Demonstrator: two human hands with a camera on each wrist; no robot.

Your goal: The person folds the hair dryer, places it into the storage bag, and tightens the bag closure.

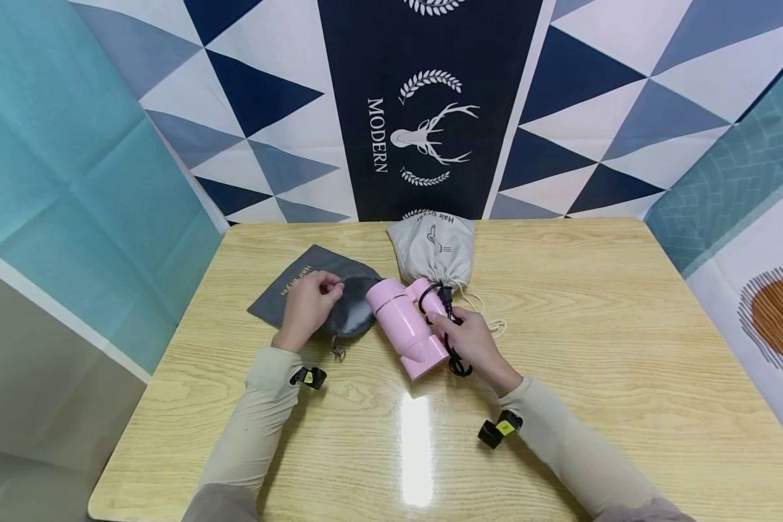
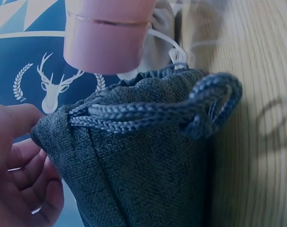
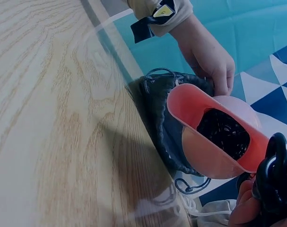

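Observation:
A pink hair dryer [image 1: 401, 326] is held by its folded handle and black cord [image 1: 455, 348] in my right hand [image 1: 475, 341]. Its nozzle end points toward me, and its other end is at the mouth of a dark grey drawstring bag [image 1: 270, 299]. My left hand [image 1: 308, 304] pinches the rim of that bag between thumb and fingers, as the left wrist view shows. In that view the bag's braided drawstring [image 2: 148, 113] loops out at the side, and the dryer barrel [image 2: 108, 42] is just above the opening.
Behind the dryer lies a light grey drawstring bag [image 1: 433, 246] with printed lettering, its pale cord [image 1: 496, 326] trailing right. A wooden table [image 1: 594, 304] carries everything. Patterned cloth [image 1: 431, 109] hangs along the table's far edge, with a teal cloth [image 1: 91, 181] at the left.

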